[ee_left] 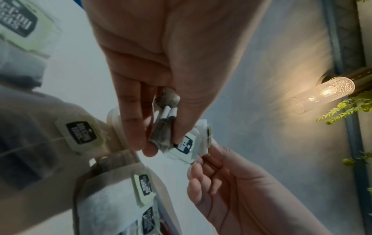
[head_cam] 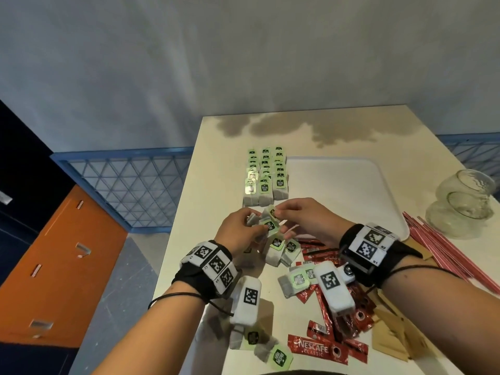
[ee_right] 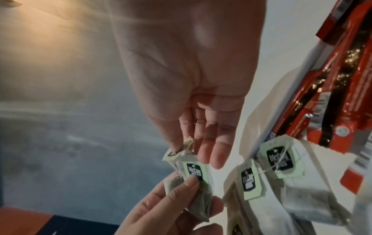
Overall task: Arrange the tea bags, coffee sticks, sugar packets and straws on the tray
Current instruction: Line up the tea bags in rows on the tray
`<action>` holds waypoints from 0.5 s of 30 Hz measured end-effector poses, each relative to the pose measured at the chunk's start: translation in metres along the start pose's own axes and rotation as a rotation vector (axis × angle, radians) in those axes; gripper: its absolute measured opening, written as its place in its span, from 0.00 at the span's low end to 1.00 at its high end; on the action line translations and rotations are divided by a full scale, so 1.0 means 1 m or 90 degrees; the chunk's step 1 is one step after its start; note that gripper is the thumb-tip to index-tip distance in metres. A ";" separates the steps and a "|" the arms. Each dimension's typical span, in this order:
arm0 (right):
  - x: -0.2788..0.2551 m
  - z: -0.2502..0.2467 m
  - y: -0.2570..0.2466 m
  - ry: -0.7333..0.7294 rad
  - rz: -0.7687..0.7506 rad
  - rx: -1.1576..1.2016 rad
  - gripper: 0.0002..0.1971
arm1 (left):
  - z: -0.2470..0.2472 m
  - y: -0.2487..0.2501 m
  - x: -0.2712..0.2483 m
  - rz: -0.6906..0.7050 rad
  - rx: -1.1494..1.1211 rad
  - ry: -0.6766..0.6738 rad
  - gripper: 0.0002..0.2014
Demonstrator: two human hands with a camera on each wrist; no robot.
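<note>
My left hand [head_cam: 244,226] grips a small stack of green-tagged tea bags [ee_left: 164,132] just above the table. My right hand [head_cam: 295,216] meets it and pinches the top tea bag [ee_right: 194,171] by its upper edge between thumb and fingers. Three rows of tea bags [head_cam: 266,177] lie along the left edge of the white tray [head_cam: 341,190]; I cannot tell whether they are on it. Loose tea bags [head_cam: 281,249] lie under my hands. Red coffee sticks [head_cam: 316,347], brown sugar packets [head_cam: 392,331] and red straws [head_cam: 443,250] lie nearer me and to the right.
Two glass jars [head_cam: 464,205] lie on their sides at the tray's right. The table's left edge [head_cam: 176,239] drops to the floor close to my left wrist. A dark stain [head_cam: 297,125] marks the far end of the table.
</note>
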State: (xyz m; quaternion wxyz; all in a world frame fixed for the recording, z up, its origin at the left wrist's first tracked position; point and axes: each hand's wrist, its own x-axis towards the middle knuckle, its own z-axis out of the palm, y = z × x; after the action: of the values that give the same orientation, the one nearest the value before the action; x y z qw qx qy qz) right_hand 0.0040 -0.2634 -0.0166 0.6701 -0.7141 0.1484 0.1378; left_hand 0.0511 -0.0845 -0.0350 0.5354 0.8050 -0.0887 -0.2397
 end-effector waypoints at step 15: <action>0.072 -0.046 0.004 0.179 -0.102 -0.468 0.07 | -0.036 0.001 0.042 -0.113 -0.173 0.048 0.06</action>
State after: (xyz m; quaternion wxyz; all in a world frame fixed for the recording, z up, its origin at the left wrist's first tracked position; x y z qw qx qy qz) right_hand 0.0682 -0.3117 -0.0455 0.3519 -0.9274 0.1231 0.0298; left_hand 0.1051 -0.0727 -0.0353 0.6186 0.7385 0.0361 -0.2659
